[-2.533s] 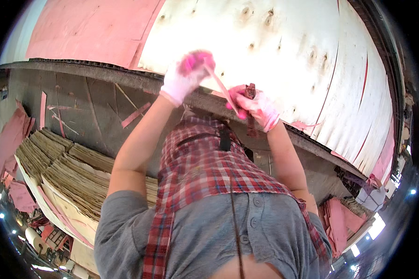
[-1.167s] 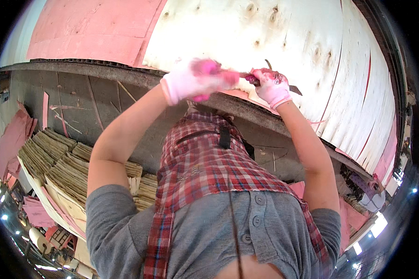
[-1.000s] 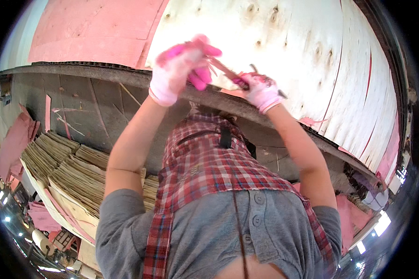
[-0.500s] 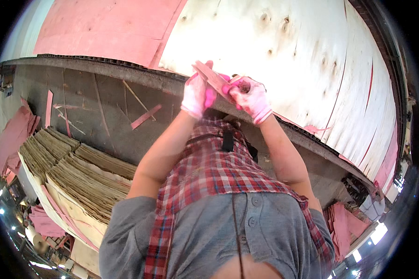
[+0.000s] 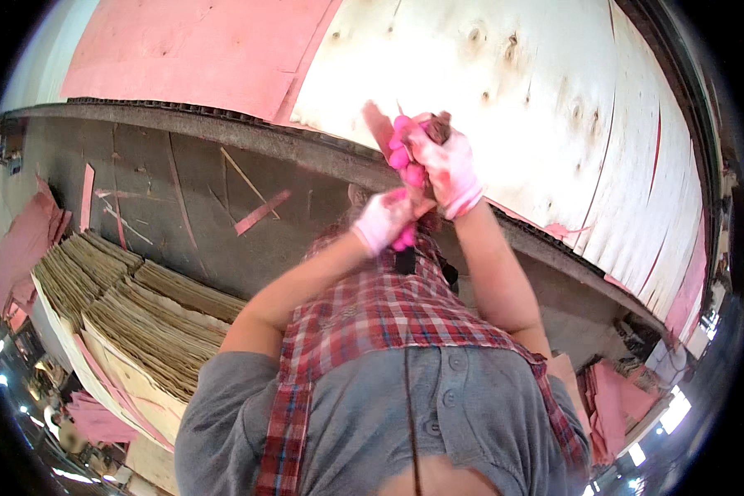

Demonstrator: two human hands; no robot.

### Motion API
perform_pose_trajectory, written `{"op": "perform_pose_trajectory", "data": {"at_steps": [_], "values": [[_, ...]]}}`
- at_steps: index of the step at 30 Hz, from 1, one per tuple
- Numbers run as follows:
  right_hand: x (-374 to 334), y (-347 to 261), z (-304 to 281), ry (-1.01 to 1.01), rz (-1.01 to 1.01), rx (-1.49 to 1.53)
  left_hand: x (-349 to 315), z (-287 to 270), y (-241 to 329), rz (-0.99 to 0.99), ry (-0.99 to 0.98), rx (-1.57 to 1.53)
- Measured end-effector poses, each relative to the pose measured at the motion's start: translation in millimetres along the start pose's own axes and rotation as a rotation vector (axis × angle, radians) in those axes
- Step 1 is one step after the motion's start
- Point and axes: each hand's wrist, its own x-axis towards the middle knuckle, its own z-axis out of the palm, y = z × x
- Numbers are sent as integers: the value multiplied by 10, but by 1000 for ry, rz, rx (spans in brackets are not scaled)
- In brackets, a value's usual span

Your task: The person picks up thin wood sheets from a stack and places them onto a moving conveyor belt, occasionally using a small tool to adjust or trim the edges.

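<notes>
Both of my hands wear white gloves stained bright pink, and they meet in front of my apron at the table's near edge. My right hand [image 5: 453, 169] is closed around a narrow pink wood-veneer strip [image 5: 377, 124], whose upper end sticks out past the fingers. A small dark brown lump [image 5: 439, 127] shows at the top of the same hand; its kind is unclear. Below it, my left hand [image 5: 383, 221] is slightly blurred and closed at the strip's lower end. A pale veneer sheet [image 5: 438, 66] lies on the table just beyond the hands.
A pink veneer sheet [image 5: 182, 58] lies left of the pale one. At lower left stands a stack of brownish veneer sheets [image 5: 153, 322]. Pink and tan scraps [image 5: 263, 212] litter the grey floor [image 5: 161, 186]. More pink sheets [image 5: 616, 405] are piled at lower right.
My left hand has moved down and toward my body, from the strip's upper part to its lower end. The strip has turned more upright in my right hand.
</notes>
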Motion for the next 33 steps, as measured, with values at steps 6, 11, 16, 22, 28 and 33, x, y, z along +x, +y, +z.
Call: {"op": "perform_pose_trajectory", "data": {"at_steps": [6, 11, 16, 22, 28, 33], "values": [[165, -112, -571, 69, -82, -14, -54, -282, 818, -398, 170, -162], [215, 271, -1130, -1, -81, -47, -129, -765, 609, -302, 284, -413], [181, 367, -440, -280, 37, -145, -176, -571, 720, -554, -12, 36], [220, 665, -136, -355, 170, -58, 13, -575, 861, -254, 219, 918], [-92, 623, -138, -393, 266, 118, 390, -890, 870, -175, 575, 104], [-340, 371, -563, -473, 23, -9, 274, -2023, 1035, -158, 744, 54]]}}
